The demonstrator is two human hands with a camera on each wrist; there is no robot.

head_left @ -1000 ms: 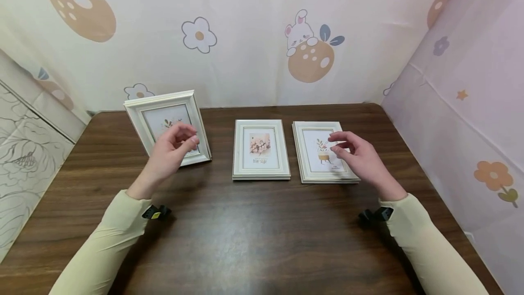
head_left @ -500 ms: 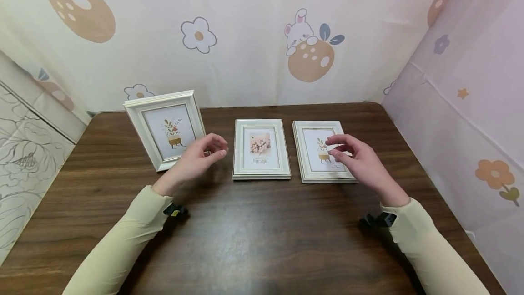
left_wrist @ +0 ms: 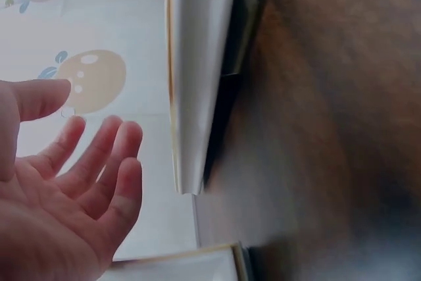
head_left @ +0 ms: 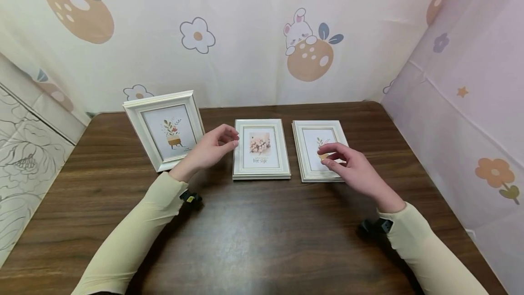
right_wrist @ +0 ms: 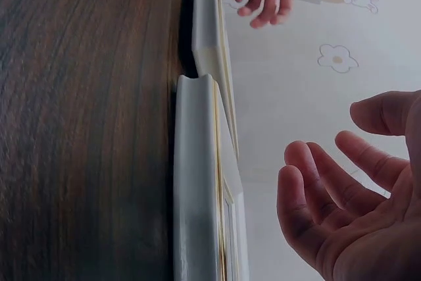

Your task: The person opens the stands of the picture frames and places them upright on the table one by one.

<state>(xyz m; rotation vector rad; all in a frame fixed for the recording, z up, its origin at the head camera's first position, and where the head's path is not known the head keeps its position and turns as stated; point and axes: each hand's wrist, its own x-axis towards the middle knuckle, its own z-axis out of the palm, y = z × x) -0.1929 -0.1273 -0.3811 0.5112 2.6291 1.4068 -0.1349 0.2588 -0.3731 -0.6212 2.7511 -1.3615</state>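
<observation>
Three white picture frames are on the wooden table. The left frame (head_left: 157,160) stands upright with a plant picture. The middle frame (head_left: 262,174) lies flat and shows pink flowers; the right frame (head_left: 299,149) lies flat beside it. My left hand (head_left: 210,149) hovers at the middle frame's left edge, fingers loosely bent and holding nothing; whether it touches the edge is unclear. Above the right frame, my right hand (head_left: 354,167) hangs empty and partly covers its picture. The right wrist view shows my right hand (right_wrist: 355,208) with relaxed fingers, apart from the nearest frame (right_wrist: 195,182).
Behind the table (head_left: 254,231) hangs a pale curtain (head_left: 245,76) printed with rabbits and flowers. Another patterned cloth (head_left: 458,135) runs along the right side. A dark wrist camera (head_left: 191,198) sits on the left sleeve (head_left: 139,226), another (head_left: 376,226) on the right.
My left hand has moved right, from in front of the standing frame to the middle frame's left edge. My right hand has shifted slightly left and nearer the body. The picture frames have stayed in place.
</observation>
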